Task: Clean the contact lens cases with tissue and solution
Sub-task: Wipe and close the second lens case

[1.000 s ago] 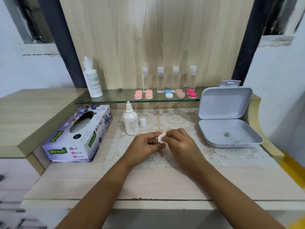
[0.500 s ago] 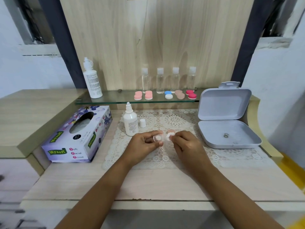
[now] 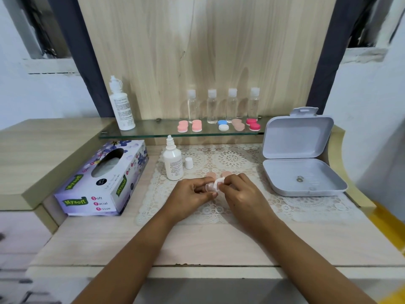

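Just right of the uncapped solution bottle (image 3: 173, 161), the person's left hand (image 3: 191, 195) is pinching the clear lens case (image 3: 208, 187) to steady it while the right hand (image 3: 242, 193) is pinching a tissue wad (image 3: 218, 183) against it, apparently wiping one well.

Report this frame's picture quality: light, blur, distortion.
Head view: soft even light, no hard shadows by the left hand or right hand. Head view: the wide-angle lens tilts the dark posts outward. Head view: tissue box print is sharp; the lens case and tissue in the fingers are smeared.
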Tool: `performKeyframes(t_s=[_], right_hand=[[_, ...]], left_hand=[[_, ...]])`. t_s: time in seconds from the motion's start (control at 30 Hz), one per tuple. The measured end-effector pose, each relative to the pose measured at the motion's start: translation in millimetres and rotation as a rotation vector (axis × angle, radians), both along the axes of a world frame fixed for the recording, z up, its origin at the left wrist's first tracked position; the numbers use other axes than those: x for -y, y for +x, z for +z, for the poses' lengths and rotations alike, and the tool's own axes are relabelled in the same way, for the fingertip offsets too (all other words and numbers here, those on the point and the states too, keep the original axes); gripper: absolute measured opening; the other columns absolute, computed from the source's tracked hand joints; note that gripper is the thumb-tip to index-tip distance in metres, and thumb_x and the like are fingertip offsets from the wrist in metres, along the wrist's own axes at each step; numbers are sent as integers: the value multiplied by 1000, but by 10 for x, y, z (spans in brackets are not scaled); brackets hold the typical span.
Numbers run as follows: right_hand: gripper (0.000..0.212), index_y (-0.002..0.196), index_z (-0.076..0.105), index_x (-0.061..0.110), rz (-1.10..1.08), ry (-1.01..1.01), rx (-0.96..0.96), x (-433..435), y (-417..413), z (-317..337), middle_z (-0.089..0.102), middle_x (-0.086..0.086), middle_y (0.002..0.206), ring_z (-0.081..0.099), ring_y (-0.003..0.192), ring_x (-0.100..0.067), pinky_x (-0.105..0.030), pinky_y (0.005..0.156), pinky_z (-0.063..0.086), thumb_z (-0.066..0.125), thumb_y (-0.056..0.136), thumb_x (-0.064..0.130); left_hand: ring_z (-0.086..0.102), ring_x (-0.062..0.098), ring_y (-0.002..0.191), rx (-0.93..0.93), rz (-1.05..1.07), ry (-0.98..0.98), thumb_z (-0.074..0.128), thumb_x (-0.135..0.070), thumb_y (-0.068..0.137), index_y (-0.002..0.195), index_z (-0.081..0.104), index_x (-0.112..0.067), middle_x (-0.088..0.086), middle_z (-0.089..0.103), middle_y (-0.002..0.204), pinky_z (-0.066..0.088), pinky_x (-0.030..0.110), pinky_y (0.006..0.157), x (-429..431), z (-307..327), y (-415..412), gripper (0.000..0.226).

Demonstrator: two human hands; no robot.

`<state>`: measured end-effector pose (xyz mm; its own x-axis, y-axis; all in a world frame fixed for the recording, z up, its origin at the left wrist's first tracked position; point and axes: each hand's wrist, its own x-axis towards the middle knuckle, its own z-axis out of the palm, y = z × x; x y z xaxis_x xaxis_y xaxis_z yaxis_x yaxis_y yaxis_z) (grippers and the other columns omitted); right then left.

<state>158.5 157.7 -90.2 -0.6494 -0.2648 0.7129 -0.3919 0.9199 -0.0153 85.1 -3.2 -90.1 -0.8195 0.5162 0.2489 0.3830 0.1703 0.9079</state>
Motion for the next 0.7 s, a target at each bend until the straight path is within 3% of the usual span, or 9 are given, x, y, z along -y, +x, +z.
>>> performKeyframes(t_s=[0.1,0.17,0.33,0.47,0.57,0.7], right_hand=[[24,93,69,5,39,-10,10,-28,23,-16,61,-8,85,54,74,-24,-29,61,47,67,71,-7],[26,93,70,4,65,-34,14,-43,25,-17,62,-8,85,56,73,-25,-31,60,49,70,70,-8],[19,90,71,4,91,-100,20,-65,44,-3,65,-7,83,60,71,-26,-32,59,52,61,76,-2],[18,84,73,6,34,-245,-2,-114,9,-29,66,-6,80,63,71,-23,-29,64,50,55,83,6],[12,82,72,4,-42,-398,6,-152,-38,-42,65,-7,77,62,69,-17,-22,66,47,62,77,3],[15,94,73,5,-98,-604,74,-132,-35,41,69,-9,85,57,78,-5,2,75,35,65,82,8]], left_hand=[[65,3,87,77,0,79,72,0,76,110,68,-13,-3,74,91,51,17,79,-2,38,23,36],[66,3,89,102,-7,93,72,2,75,109,68,-13,-7,73,90,51,17,80,-1,41,24,37],[66,3,90,154,-17,153,70,4,76,110,66,-13,-9,73,90,49,14,76,7,68,34,38],[66,-2,85,156,0,195,71,1,76,97,67,-26,-13,73,84,48,10,74,14,110,38,34],[65,-3,84,133,-4,167,71,-1,77,100,67,-27,-11,73,85,47,9,73,9,94,45,36],[64,5,86,87,-15,130,71,-5,79,111,67,-17,6,73,94,49,14,76,13,81,50,35]])
